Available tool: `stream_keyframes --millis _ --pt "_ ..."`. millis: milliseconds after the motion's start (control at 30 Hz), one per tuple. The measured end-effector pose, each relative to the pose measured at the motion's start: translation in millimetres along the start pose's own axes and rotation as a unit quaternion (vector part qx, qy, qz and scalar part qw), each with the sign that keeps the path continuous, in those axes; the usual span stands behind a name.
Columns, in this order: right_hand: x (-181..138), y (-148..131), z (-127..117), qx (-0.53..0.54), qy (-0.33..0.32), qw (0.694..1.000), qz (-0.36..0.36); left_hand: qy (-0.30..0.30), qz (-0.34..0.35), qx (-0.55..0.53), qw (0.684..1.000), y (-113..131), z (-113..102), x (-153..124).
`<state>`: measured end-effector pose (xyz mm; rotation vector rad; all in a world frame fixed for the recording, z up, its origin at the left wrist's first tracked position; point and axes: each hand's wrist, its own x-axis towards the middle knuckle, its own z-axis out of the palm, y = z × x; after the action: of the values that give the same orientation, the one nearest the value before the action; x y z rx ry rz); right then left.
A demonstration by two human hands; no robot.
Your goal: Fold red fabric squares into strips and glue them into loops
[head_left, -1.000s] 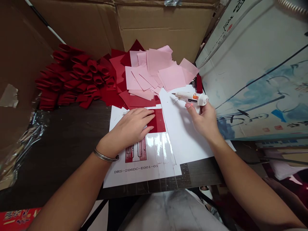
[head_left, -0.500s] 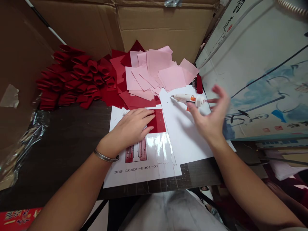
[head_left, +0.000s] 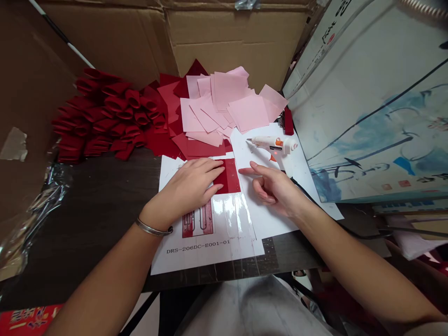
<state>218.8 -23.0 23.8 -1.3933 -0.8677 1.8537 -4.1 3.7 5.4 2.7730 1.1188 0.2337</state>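
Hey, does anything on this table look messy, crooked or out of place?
The pink squares lie in a loose, skewed heap over the red sheets, not stacked. The glue gun lies unheld on the white sheet.

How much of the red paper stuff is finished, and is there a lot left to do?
Looks done: a pile of rolled red pieces at the back left. In hand: the left hand presses one red square flat on the printed sheet; the right hand, empty, points toward it, with the glue gun lying on white paper. Likely left: a heap of flat pink squares and flat red squares.
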Motion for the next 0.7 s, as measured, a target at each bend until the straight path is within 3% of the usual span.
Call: stream_keyframes --millis 233,367,533,700 --pt "11 -5 -4 0.007 -0.059 0.996 0.070 0.014 0.004 -0.005 1.000 -1 1 0" --pt "17 4 -6 -0.120 -0.026 0.991 -0.045 0.015 -0.012 -0.016 1.000 0 -5 4" --pt "20 13 -7 -0.342 0.026 0.911 -0.229 0.009 0.018 -0.010 1.000 -4 -6 7" --pt "23 15 -5 -0.440 0.078 0.826 -0.343 0.056 0.038 -0.024 0.997 -10 5 1"
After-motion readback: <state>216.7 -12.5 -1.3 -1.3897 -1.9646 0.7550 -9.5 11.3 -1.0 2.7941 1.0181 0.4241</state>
